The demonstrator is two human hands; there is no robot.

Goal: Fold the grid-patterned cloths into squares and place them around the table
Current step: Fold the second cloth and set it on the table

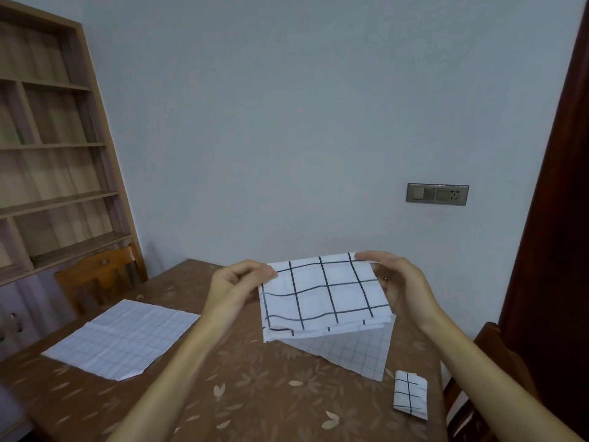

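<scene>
I hold a white cloth with a bold black grid [323, 296] up above the table, folded into several layers. My left hand [237, 282] pinches its upper left corner. My right hand [401, 282] grips its upper right edge, thumb on top. Under it a white cloth with a fine grey grid [357, 352] lies flat on the table. A second fine-grid cloth [124, 339] is spread flat at the left. A small folded bold-grid cloth [410, 393] rests near the table's right edge.
The table [255, 393] wears a brown cover with a pale flower print. A wooden chair [98, 279] stands at its far left side, before a bookshelf [51, 138]. Another chair back [487, 342] shows at the right. A wall socket plate [437, 194] is behind.
</scene>
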